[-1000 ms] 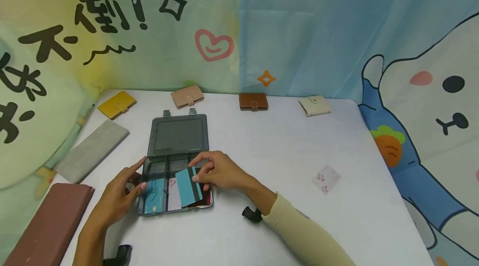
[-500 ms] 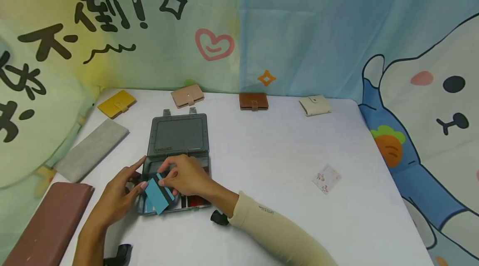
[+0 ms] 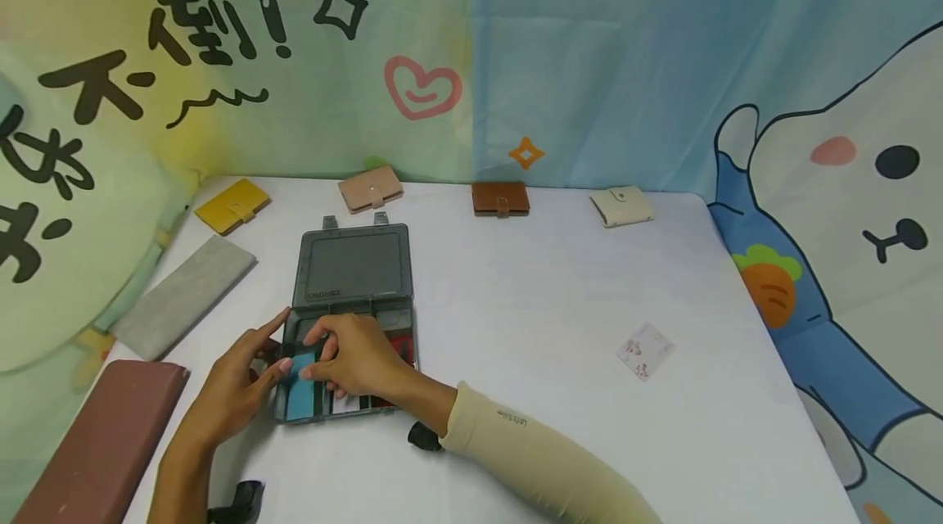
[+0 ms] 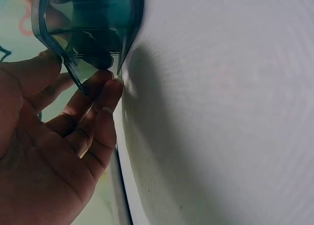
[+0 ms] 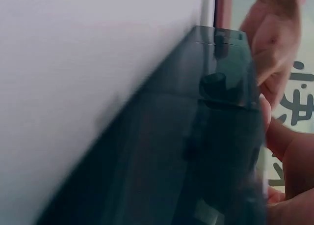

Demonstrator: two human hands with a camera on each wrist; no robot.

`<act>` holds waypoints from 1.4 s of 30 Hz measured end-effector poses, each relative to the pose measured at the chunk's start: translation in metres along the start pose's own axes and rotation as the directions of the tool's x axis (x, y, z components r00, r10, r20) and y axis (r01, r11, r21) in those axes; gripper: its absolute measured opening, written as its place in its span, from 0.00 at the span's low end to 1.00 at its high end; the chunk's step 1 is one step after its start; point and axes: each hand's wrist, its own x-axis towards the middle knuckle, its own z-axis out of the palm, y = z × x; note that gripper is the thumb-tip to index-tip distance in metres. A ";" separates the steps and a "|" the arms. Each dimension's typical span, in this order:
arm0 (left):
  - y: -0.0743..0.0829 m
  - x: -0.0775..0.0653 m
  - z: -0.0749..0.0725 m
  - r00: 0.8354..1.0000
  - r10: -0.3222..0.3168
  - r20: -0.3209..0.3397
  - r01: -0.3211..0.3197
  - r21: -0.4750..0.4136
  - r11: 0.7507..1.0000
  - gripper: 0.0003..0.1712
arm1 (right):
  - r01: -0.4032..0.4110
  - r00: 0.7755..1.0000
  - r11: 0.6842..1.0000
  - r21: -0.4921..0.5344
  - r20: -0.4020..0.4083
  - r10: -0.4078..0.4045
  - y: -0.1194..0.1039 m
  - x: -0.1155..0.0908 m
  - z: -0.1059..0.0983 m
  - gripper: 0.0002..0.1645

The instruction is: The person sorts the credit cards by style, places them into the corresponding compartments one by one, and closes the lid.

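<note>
A grey see-through plastic case [image 3: 354,262] lies on the table with its lid folded back. My left hand [image 3: 228,393] holds the case's left side, the thumb at the near rim; in the left wrist view its fingers [image 4: 103,131] bend at the case's corner. Over the left compartment my right hand [image 3: 354,356] pinches a blue card [image 3: 300,401], its thumb at the card's right edge. The card lies nearly flat in that compartment, its upper right part under the hand. A whitish card [image 3: 346,404] shows in the middle compartment and red pieces [image 3: 403,348] in the right one.
Yellow [image 3: 232,205], beige [image 3: 371,189], brown [image 3: 500,199] and cream wallets [image 3: 622,206] line the back edge. A grey long wallet [image 3: 187,295] and a dark red one [image 3: 106,442] lie at left. A small patterned card [image 3: 646,351] lies at right.
My right hand has carried the blue card leftward from above the middle compartment and lowered it into the left one, turning it straight. The left hand has stayed at the case.
</note>
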 end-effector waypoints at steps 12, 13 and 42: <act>0.003 0.000 -0.004 0.998 -0.058 0.025 0.058 0.004 0.998 0.44 | 0.280 0.958 0.960 0.028 0.064 -0.281 0.036 -0.030 -0.055 0.25; 0.003 0.000 -0.004 0.998 -0.056 0.020 0.056 0.007 0.998 0.44 | 0.282 0.957 0.959 0.026 0.057 -0.283 0.039 -0.036 -0.062 0.26; 0.002 0.001 -0.002 0.998 -0.050 0.042 0.050 0.000 0.999 0.44 | -0.448 0.830 0.806 -0.386 -0.514 0.215 0.176 -0.220 -0.263 0.50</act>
